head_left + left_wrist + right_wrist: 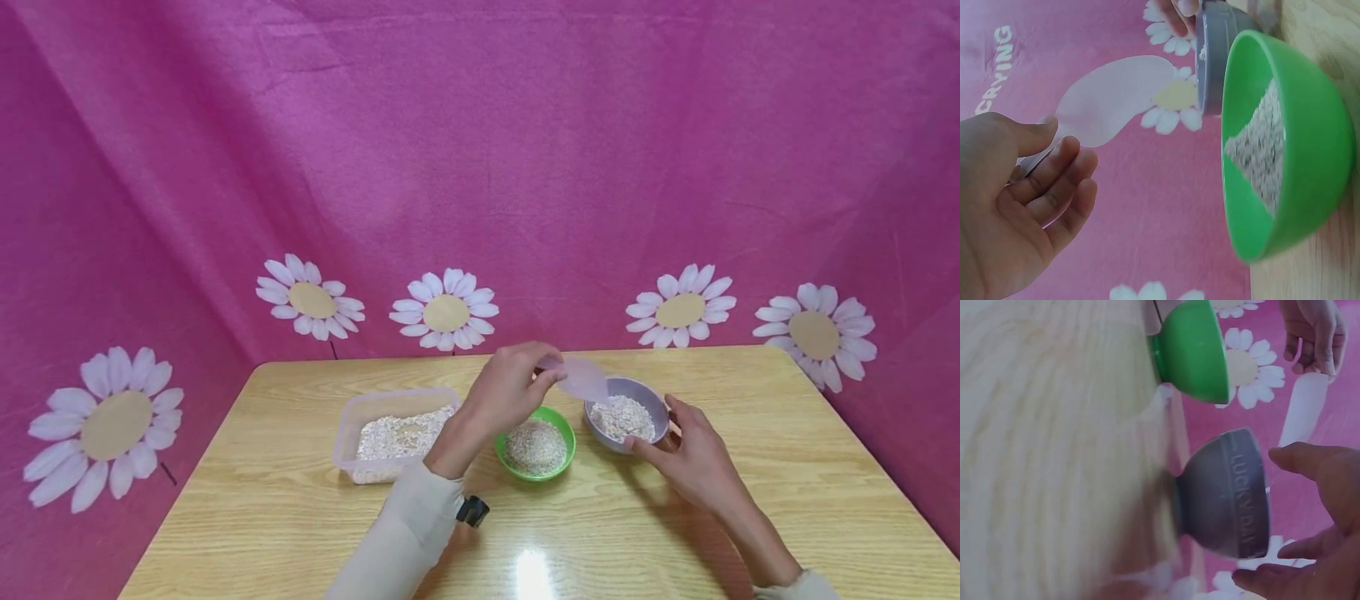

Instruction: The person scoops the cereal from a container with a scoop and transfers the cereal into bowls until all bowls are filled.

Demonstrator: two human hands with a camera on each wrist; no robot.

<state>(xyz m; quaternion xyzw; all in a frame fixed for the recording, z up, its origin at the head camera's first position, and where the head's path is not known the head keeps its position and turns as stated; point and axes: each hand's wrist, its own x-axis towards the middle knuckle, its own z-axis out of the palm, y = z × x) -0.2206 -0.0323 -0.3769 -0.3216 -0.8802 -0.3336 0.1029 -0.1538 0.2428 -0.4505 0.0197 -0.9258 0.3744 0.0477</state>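
Observation:
My left hand point(512, 386) pinches the narrow end of a thin translucent plastic scoop point(1110, 97) between thumb and fingers. The scoop's broad rounded end reaches to the left rim of a grey bowl point(1222, 494). Pale flakes point(624, 418) partly fill that bowl. On its right side my right hand point(701, 458) holds it, thumb at the near rim and fingers curving round the far side. Below the left hand stands a green bowl point(1313, 150) with a heap of flakes point(1260, 150) in it.
A translucent rectangular container point(347, 425) with more flakes stands left of the green bowl on the wooden table point(262, 508). Behind the table's far edge hangs a pink cloth point(487, 167) with large white flowers.

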